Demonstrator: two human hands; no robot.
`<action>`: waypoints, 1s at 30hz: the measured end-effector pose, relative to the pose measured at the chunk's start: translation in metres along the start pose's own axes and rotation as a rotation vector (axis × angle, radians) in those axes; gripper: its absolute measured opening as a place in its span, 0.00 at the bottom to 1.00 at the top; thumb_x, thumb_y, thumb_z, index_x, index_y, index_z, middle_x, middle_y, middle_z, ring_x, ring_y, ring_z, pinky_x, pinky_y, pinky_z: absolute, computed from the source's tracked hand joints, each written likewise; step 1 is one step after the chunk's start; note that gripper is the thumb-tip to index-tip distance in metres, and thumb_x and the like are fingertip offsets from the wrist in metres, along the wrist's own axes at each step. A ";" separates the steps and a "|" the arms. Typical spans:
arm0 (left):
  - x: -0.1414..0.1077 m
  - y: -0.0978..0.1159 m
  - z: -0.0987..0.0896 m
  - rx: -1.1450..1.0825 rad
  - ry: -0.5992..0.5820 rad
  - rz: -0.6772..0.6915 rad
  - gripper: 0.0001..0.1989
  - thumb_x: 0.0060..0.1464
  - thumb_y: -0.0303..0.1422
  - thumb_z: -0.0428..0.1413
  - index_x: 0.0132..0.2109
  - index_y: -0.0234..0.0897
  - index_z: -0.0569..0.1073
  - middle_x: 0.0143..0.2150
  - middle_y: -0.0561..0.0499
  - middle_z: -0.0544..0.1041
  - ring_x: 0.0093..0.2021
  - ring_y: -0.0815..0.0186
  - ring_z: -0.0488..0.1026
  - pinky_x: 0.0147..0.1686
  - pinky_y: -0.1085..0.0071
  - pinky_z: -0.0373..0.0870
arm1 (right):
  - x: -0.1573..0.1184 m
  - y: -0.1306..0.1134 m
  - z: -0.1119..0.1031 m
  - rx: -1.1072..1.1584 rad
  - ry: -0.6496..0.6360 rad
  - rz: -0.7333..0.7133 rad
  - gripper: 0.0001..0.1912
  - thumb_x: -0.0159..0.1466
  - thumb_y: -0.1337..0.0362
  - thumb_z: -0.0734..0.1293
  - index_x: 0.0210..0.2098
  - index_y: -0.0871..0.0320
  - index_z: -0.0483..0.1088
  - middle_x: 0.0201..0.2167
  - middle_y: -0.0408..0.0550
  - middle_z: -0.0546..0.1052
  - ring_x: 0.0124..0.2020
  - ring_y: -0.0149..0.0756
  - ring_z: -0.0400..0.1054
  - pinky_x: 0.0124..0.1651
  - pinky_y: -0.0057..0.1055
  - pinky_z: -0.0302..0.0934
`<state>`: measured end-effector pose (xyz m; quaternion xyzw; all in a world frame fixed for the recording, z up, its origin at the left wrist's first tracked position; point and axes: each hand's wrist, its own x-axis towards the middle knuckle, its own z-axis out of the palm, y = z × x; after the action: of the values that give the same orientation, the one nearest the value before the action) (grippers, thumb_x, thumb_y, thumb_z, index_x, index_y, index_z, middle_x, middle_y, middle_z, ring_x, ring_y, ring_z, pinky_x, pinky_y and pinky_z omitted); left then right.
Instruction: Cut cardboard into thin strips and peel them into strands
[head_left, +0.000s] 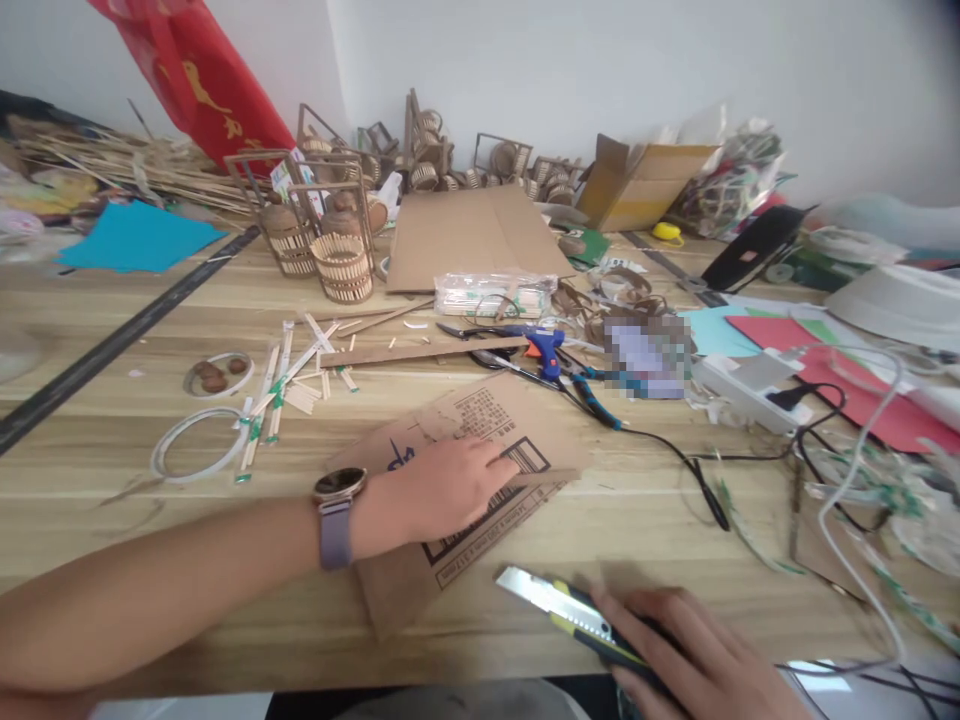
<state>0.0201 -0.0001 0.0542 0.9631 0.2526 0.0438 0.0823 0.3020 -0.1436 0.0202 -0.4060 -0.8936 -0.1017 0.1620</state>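
Observation:
A brown printed cardboard piece (397, 590) lies on the table in front of me, with a crease or raised edge across it. My left hand (435, 490) rests palm down on its middle, fingers spread and the thumb hidden; a watch is on that wrist. In my right hand (697, 650) is a utility knife (570, 610), black and yellow, its blade out and pointing left. The blade hovers at the near right of the cardboard, apart from it. Some of the right fingers are hidden behind the handle or cut off by the frame.
Beyond the cardboard lie a blue glue gun (549, 350), pliers (596, 400) and thin wooden sticks (277, 380). Small slatted baskets (341, 265) stand farther back, near a flat cardboard sheet (465, 235). A white power strip (750, 390) with cables occupies the right.

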 end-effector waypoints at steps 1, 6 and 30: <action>-0.004 -0.002 -0.002 0.011 -0.003 -0.049 0.14 0.61 0.25 0.51 0.53 0.32 0.70 0.45 0.44 0.75 0.43 0.59 0.73 0.42 0.65 0.70 | -0.003 0.006 0.000 0.000 -0.026 0.036 0.20 0.72 0.56 0.57 0.57 0.55 0.70 0.36 0.48 0.78 0.35 0.33 0.76 0.36 0.23 0.72; -0.025 -0.033 -0.011 0.117 0.068 -0.250 0.15 0.62 0.21 0.46 0.53 0.35 0.70 0.49 0.45 0.74 0.47 0.60 0.72 0.47 0.64 0.69 | -0.007 0.031 -0.001 -0.007 -0.075 0.130 0.25 0.70 0.54 0.61 0.64 0.53 0.63 0.39 0.49 0.76 0.38 0.35 0.76 0.39 0.25 0.72; -0.028 0.044 0.006 0.125 -0.180 -0.370 0.37 0.54 0.41 0.61 0.66 0.27 0.63 0.66 0.22 0.60 0.63 0.29 0.61 0.48 0.45 0.74 | 0.069 0.035 0.007 0.633 0.008 0.874 0.16 0.60 0.49 0.64 0.39 0.54 0.68 0.17 0.39 0.72 0.18 0.37 0.68 0.23 0.32 0.63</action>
<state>0.0175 -0.0522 0.0554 0.9035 0.4190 -0.0741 0.0512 0.2842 -0.0707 0.0412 -0.6708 -0.6279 0.2481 0.3071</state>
